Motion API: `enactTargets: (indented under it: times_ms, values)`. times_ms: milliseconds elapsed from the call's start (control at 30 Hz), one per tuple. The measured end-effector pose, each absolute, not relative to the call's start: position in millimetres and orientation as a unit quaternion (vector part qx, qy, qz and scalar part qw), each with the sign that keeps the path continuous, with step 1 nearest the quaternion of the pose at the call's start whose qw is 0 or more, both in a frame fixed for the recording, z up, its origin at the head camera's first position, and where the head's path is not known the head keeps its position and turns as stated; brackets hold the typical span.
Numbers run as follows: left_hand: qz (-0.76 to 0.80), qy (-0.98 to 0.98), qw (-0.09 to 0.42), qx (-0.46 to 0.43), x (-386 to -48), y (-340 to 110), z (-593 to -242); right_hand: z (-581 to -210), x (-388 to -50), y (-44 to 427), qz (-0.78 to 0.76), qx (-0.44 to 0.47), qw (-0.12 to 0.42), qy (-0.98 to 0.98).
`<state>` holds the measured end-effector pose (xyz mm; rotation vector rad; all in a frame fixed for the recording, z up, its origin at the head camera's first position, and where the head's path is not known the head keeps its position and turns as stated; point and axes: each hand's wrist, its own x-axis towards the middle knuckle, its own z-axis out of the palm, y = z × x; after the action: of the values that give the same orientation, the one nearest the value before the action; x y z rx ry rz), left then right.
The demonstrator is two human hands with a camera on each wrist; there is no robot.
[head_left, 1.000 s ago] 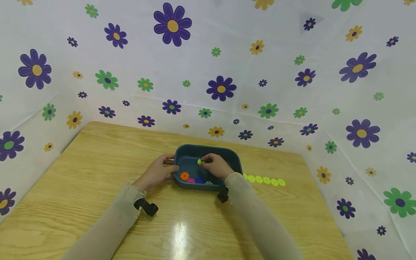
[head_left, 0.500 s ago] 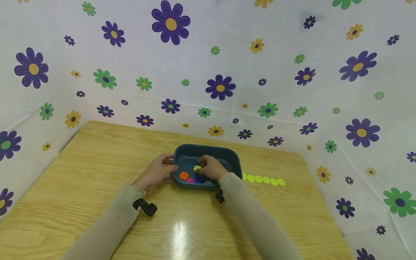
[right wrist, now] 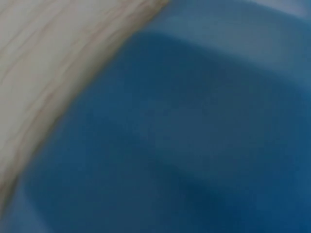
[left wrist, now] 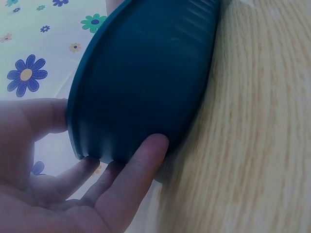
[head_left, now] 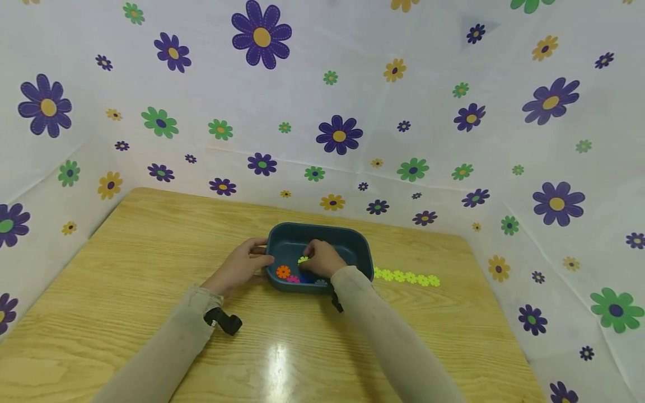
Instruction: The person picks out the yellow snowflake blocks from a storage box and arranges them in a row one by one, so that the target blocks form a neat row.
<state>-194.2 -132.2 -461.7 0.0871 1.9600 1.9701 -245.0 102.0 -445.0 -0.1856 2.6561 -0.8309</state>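
A dark teal plastic bin (head_left: 318,289) stands on the table, its left end held by my left hand (head_left: 242,264). In the left wrist view the fingers (left wrist: 146,160) touch the bin's outer wall and the thumb reaches to its rim. Inside the bin, my right hand (head_left: 323,258) pinches a yellow-green plastic snowflake disc (head_left: 303,259), partly covered by the fingers. An orange disc (head_left: 283,272), a pink disc (head_left: 293,279) and a blue one (head_left: 305,278) lie near the bin's front wall. The right wrist view is blurred and filled by the bin's wall (right wrist: 170,121).
A row of joined yellow-green snowflake discs (head_left: 410,277) lies on the wooden table (head_left: 166,263) to the right of the bin. White cloth (head_left: 201,84) printed with flowers surrounds the table at the back and sides.
My right hand has moved slightly left and lower into the bin with the yellow-green disc. The left hand stays at the bin's left end.
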Motion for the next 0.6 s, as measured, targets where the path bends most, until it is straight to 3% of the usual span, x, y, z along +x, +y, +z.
enactTargets:
  times_ms: [600]
  values:
    - [0.695, 0.696, 0.177, 0.030, -194.5, -132.0, -461.2, -433.2, -240.2, 117.4, -0.456, -0.066, 0.179, 0.869]
